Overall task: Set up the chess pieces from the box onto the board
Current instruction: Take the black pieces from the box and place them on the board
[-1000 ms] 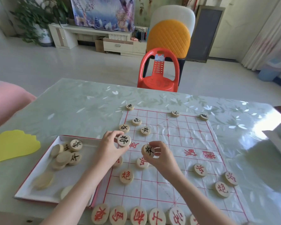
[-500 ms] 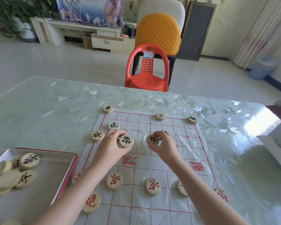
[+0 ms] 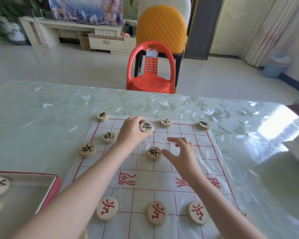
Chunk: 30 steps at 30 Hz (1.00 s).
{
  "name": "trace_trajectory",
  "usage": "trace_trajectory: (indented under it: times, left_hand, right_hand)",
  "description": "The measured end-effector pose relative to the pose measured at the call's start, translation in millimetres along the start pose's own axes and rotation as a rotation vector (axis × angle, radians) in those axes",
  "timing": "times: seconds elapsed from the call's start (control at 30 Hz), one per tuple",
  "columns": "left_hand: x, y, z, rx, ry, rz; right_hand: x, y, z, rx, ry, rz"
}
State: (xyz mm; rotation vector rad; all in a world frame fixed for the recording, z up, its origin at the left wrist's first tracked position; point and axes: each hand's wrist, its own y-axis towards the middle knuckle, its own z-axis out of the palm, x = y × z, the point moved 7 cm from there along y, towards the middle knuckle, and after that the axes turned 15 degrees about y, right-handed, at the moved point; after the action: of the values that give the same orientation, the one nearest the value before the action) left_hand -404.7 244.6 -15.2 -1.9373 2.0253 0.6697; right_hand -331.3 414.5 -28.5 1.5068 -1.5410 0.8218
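Your left hand point(image 3: 130, 134) pinches the black general point(image 3: 146, 127); your right hand point(image 3: 183, 152), now spread, has released its pawn point(image 3: 154, 153), so that one is placed and the general is next.

The single head view looks from above the near edge of the bench point(image 3: 41, 118), facing forward and down toward 12 o'clock. It sits close: the board point(image 3: 162, 183) fills the lower middle, and both forearms enter from 6 o'clock, with the left hand point(image 3: 131, 133), pinching a chess piece point(image 3: 146, 127), and the right hand point(image 3: 183, 152) near the centre. The box point(image 3: 54, 187) is cut off at 8 o'clock. Beyond the bench's far edge, a red chair point(image 3: 151, 69) stands at 12 o'clock.
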Motion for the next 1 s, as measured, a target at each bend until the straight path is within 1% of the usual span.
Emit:
trace_trajectory:
  times: [0.17, 0.27, 0.37, 0.57, 0.63, 0.73, 0.8, 0.93, 1.0]
  left_hand:
    - [-11, 50, 23, -0.038, 0.08, -0.003]
    - [-13, 61, 34, -0.049, 0.179, 0.02]
    - [-9, 67, 43, -0.068, 0.22, 0.018]
    - [-4, 68, 56, -0.005, 0.29, -0.009]
    - [-3, 63, 47, -0.019, 0.294, -0.016]
    - [5, 45, 21, -0.062, 0.21, -0.036]
    - [15, 24, 2, -0.075, 0.168, -0.03]
    - [44, -36, -42, -0.091, 0.048, -0.016]
    - [62, -70, -60, -0.087, 0.026, -0.014]
  right_hand:
    - [4, 2, -19, -0.032, 0.028, -0.053]
    - [10, 4, -20, -0.04, 0.064, -0.072]
    - [12, 4, -16, -0.057, 0.139, -0.057]
    - [8, -5, -2, -0.046, 0.177, -0.03]
    - [9, -9, 0, -0.04, 0.179, -0.032]
    - [17, -17, 4, -0.037, 0.185, -0.045]
    - [26, -25, 13, -0.002, 0.185, -0.05]
    - [48, -52, 39, 0.134, 0.162, -0.051]
    - [60, -70, 56, 0.21, 0.167, -0.04]
